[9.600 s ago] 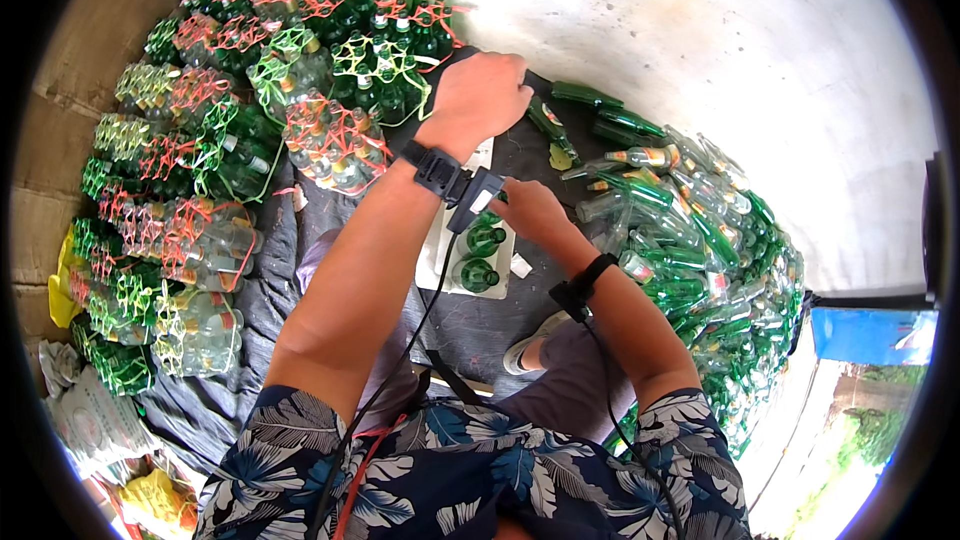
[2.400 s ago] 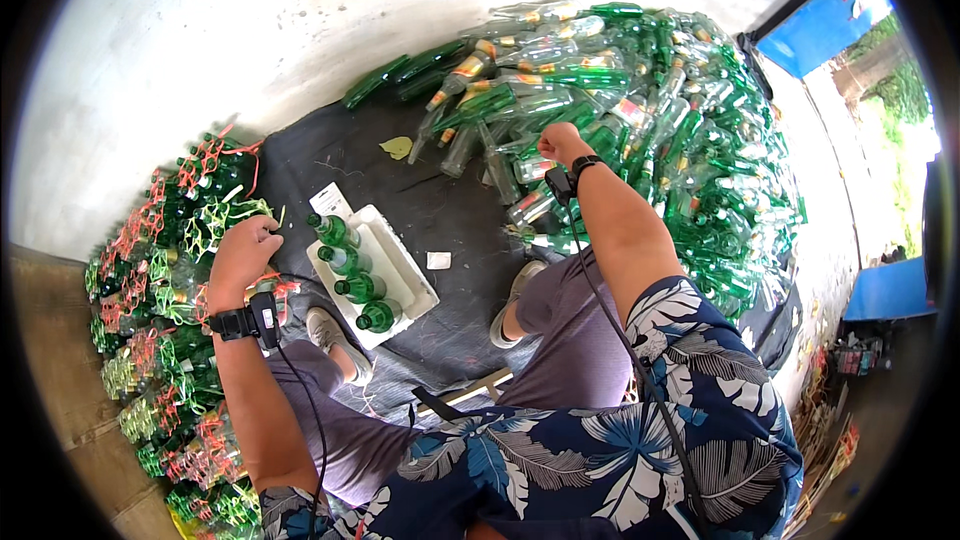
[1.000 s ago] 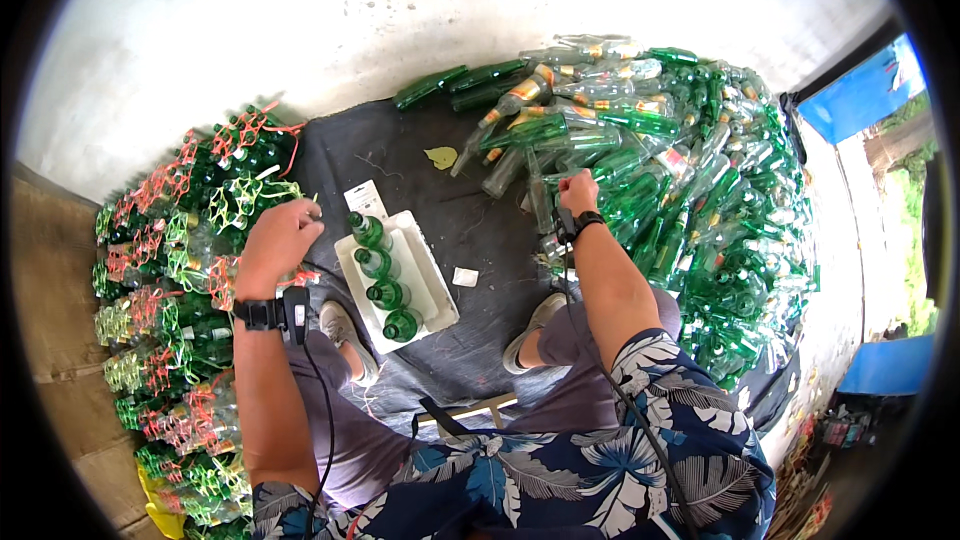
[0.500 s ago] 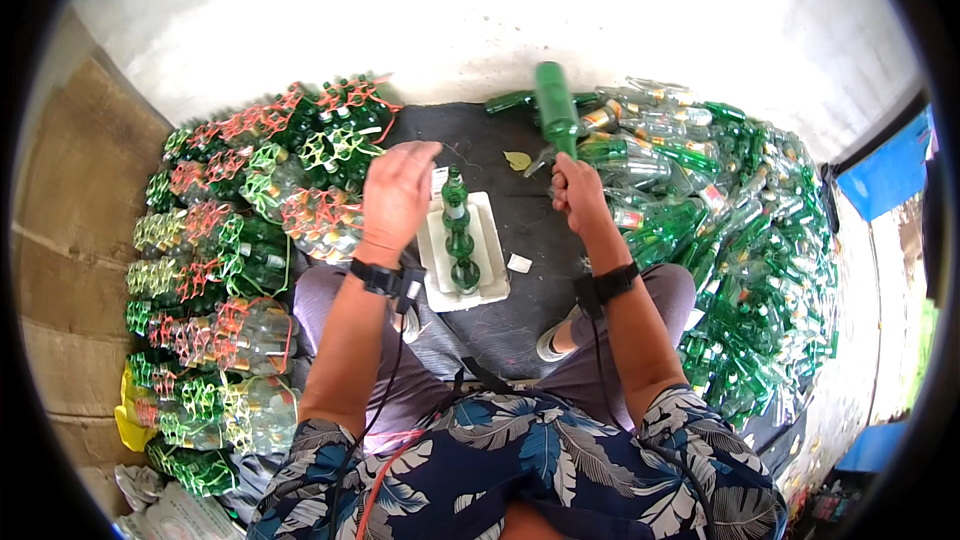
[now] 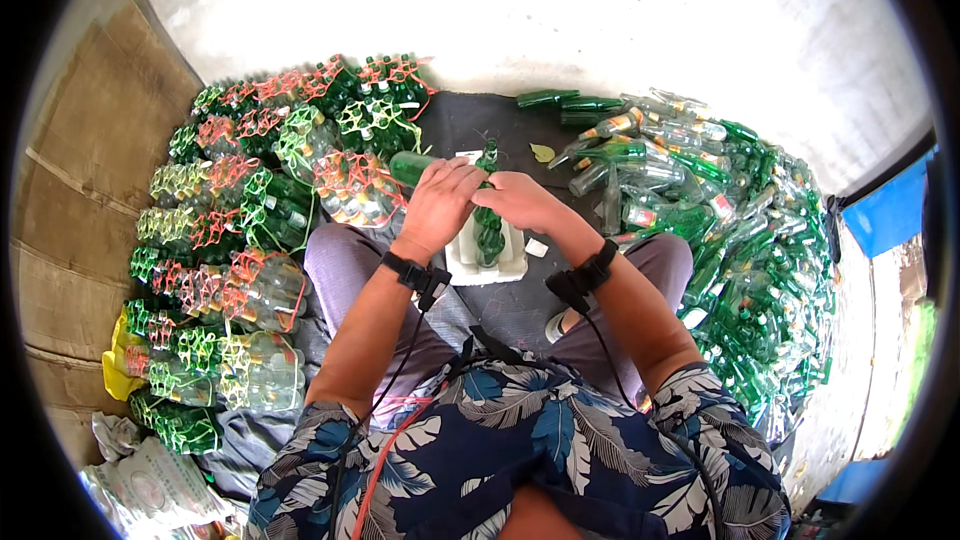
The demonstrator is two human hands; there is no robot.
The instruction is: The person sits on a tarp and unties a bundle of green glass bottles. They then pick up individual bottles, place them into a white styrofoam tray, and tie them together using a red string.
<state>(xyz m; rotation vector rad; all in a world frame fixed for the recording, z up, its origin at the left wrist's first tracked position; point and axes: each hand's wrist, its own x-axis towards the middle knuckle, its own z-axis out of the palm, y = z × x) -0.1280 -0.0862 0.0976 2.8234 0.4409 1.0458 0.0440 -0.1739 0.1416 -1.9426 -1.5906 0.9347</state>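
Swinging across from the heap side, the green bottle (image 5: 410, 168) is now held nearly level over the work, its base poking out to the left. Moments ago the right hand (image 5: 515, 202) had it alone, by the neck, near the heap of loose bottles (image 5: 740, 260), with the other hand well apart; now the two have met in the middle. The left hand (image 5: 440, 202) is closed over the bottle's body, knuckles up. The right hand comes in at the neck end, its fingers against the left's, but its grip is hidden, so I cannot tell whether it is clamped on.

Just below sits the white foam tray (image 5: 514, 264), with a row of upright green bottles (image 5: 489, 232) standing in it, overlapping too much for a sure count. Off to the left, strapped bottle bundles (image 5: 262, 290) stand packed in rows, bound in red and green bands; nothing looks altered there.

As I judge it, the change means this bottle is out of the loose lot and in two-handed handling, not yet standing with the row. On the black sheet (image 5: 460, 120), the yellow leaf (image 5: 542, 153) and the white scrap (image 5: 536, 248) lie untouched.
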